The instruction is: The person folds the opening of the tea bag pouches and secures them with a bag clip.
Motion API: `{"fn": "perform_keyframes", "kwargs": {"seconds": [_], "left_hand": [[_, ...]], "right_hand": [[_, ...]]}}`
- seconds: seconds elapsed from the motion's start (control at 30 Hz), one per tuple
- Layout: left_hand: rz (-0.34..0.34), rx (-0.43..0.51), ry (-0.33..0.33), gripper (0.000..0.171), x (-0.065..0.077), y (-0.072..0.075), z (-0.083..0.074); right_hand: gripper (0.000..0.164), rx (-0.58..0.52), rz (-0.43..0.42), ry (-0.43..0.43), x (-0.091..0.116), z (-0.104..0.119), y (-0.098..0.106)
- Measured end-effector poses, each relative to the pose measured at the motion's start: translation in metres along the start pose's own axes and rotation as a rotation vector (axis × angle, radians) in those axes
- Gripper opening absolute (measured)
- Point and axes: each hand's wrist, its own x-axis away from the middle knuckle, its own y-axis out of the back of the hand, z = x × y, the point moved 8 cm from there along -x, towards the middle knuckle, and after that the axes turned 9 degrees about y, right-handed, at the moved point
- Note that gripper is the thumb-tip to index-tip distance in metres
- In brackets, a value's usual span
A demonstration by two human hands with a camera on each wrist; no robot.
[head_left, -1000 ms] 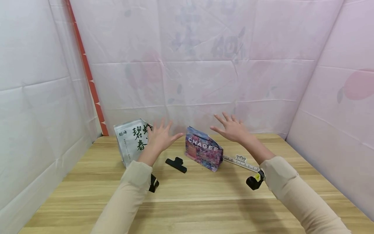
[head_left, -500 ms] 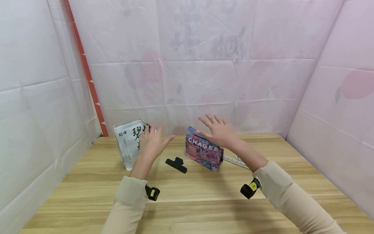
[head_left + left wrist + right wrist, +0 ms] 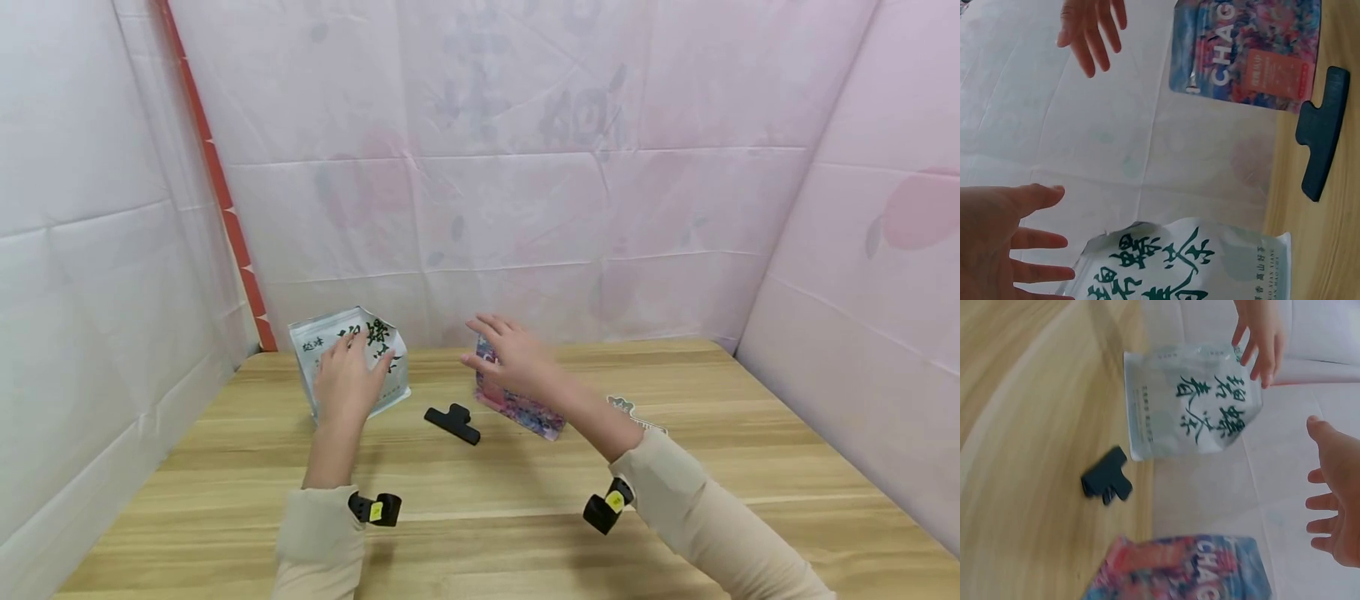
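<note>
My left hand [image 3: 347, 385] hovers at the front of a white pouch of tea [image 3: 396, 385] with dark green Chinese characters, its fingers relaxed and overlapping the print in the head view. In the left wrist view, the fingertips are near the pouch's top end. My right hand [image 3: 517, 360] hangs over a colourful CHAGEE bag [image 3: 528, 414], hiding most of its front; nothing is between the fingers. The bag stands below that hand in the right wrist view. A black bag clip [image 3: 453, 423] lies on the table between the two bags.
A pale strip with ruler-like marks and a decorative tab [image 3: 621, 406] lies right of the CHAGEE bag, partly behind my right forearm. White patterned cloth [image 3: 517, 208] hangs behind and on both sides of the wooden table [image 3: 465, 550].
Both hands have moved left and lower. The left now covers part of the white pouch's front; the right has come across the CHAGEE bag. The bags and black clip stay in place.
</note>
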Motion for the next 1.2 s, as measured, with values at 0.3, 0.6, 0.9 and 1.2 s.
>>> {"fn": "perform_keyframes", "kwargs": {"seconds": [0.3,0.6,0.9,1.2], "left_hand": [[-0.024,0.12,0.139,0.05,0.004,0.014,0.032],[-0.134,0.25,0.234,0.038,0.004,0.021,0.05],[-0.311,0.412,0.348,0.036,0.004,0.022,0.072],[-0.314,0.593,0.382,0.033,0.0,0.007,0.09]], "right_hand": [[0.055,-0.121,-0.003,0.0,-0.014,0.011,-0.032],[0.056,-0.252,0.031,-0.14,-0.027,0.002,-0.061],[0.053,-0.383,0.02,-0.238,-0.041,-0.01,-0.087],[0.052,-0.613,0.035,-0.295,-0.054,-0.01,-0.107]]}}
